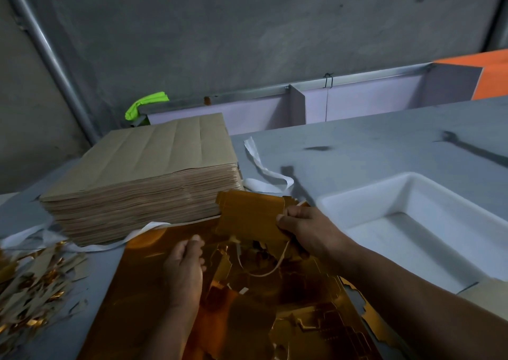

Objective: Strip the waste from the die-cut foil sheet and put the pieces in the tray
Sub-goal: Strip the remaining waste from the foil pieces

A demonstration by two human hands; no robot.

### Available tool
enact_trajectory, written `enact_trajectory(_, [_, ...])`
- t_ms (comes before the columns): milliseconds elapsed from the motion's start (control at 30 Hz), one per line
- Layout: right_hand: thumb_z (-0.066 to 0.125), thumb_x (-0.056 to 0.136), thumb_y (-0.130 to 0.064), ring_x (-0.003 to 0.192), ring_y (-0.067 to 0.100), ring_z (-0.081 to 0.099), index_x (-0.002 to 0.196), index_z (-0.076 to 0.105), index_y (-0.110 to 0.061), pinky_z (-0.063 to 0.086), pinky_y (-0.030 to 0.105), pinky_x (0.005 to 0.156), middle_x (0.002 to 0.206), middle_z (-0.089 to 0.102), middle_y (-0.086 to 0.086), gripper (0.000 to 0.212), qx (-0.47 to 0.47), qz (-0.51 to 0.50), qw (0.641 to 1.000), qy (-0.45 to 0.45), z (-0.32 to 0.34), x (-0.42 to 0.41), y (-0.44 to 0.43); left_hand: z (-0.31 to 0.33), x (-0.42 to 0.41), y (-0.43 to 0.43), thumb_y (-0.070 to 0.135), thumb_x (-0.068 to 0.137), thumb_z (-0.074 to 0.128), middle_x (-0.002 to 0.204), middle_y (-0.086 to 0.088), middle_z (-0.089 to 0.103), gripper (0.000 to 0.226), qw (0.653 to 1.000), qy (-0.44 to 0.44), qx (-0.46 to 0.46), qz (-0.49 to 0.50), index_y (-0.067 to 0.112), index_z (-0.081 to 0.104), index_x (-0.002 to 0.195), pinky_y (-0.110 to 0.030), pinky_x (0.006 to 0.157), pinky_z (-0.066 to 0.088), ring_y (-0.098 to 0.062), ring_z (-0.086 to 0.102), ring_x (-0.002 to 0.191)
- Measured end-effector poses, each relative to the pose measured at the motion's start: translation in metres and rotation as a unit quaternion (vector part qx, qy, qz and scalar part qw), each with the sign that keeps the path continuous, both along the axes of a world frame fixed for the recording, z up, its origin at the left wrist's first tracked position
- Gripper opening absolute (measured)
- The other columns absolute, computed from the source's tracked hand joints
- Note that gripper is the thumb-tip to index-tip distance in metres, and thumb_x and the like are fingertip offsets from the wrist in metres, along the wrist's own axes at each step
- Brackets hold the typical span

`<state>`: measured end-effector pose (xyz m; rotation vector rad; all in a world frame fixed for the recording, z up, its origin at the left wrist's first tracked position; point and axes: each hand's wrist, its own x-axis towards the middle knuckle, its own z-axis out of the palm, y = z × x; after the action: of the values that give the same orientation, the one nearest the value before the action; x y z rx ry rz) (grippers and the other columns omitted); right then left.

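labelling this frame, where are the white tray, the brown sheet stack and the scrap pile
white tray [357,193]: head view, left rim
brown sheet stack [154,156]: head view, top sheet
scrap pile [30,282]: head view, heap's middle

Foil sheet [154,291]: mirror-bright orange-gold, flat at lower centre of frame; die-cut outlines show, right part torn ragged. Left hand [184,271] grips torn inner edge.
Die-cut piece [247,216]: gold, creased panels, raised above sheet at frame centre, pinched at right edge by right hand [302,230].
Waste strip [275,266]: thin, pale, looping below piece.
Tray [357,197]: white, rectangular, centre right, just beside sheet.
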<state>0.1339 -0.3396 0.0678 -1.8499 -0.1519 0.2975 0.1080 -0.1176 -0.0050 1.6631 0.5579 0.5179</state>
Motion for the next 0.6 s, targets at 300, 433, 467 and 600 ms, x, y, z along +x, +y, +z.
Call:
enact_trajectory(300, [0.052, 0.101, -0.035, 0.041, 0.010, 0.056, 0.069, 0.053, -0.026, 0.042, 0.018, 0.041, 0.047, 0.056, -0.008, 0.033, 0.017, -0.018, 1.000, -0.016, -0.001, 0.003, 0.001, 0.045, -0.003, -0.020, 0.041, 0.092, 0.059, 0.074, 0.005, 0.071, 0.026, 0.961, 0.091, 0.009, -0.261, 0.019, 0.071, 0.092, -0.024, 0.052, 0.040, -0.007, 0.057, 0.057])
enact_trajectory(433, [0.053, 0.100, -0.038, 0.049, 0.013, 0.058, 0.072, 0.057, -0.026, 0.047, 0.023, 0.048, 0.056, 0.056, -0.006, 0.031, 0.016, -0.025, 1.000, -0.006, -0.004, 0.006, 0.001, 0.056, 0.000, -0.043, 0.019, 0.095, 0.060, 0.079, -0.001, 0.075, 0.012, 0.946, 0.111, -0.090, -0.291, 0.009, 0.064, 0.099, -0.021, 0.052, 0.048, -0.009, 0.066, 0.064])
enact_trajectory(467, [0.052, 0.100, -0.039, 0.048, 0.011, 0.058, 0.075, 0.058, -0.026, 0.048, 0.023, 0.048, 0.058, 0.056, -0.006, 0.028, 0.012, -0.022, 1.000, -0.002, -0.004, 0.006, 0.001, 0.058, 0.002, -0.048, 0.014, 0.096, 0.058, 0.077, -0.002, 0.074, 0.009, 0.949, 0.104, -0.119, -0.273, 0.008, 0.063, 0.099, -0.021, 0.053, 0.050, -0.011, 0.068, 0.065])
enact_trajectory(600, [0.052, 0.100, -0.035, 0.054, 0.011, 0.058, 0.100, 0.060, -0.025, 0.047, 0.023, 0.049, 0.077, 0.062, 0.001, 0.013, -0.045, 0.024, 0.998, 0.025, -0.008, 0.004, 0.002, 0.064, 0.017, -0.049, 0.011, 0.101, 0.048, 0.089, -0.008, 0.072, 0.012, 0.972, 0.092, -0.125, -0.179, 0.013, 0.060, 0.105, -0.030, 0.064, 0.055, -0.020, 0.072, 0.079])
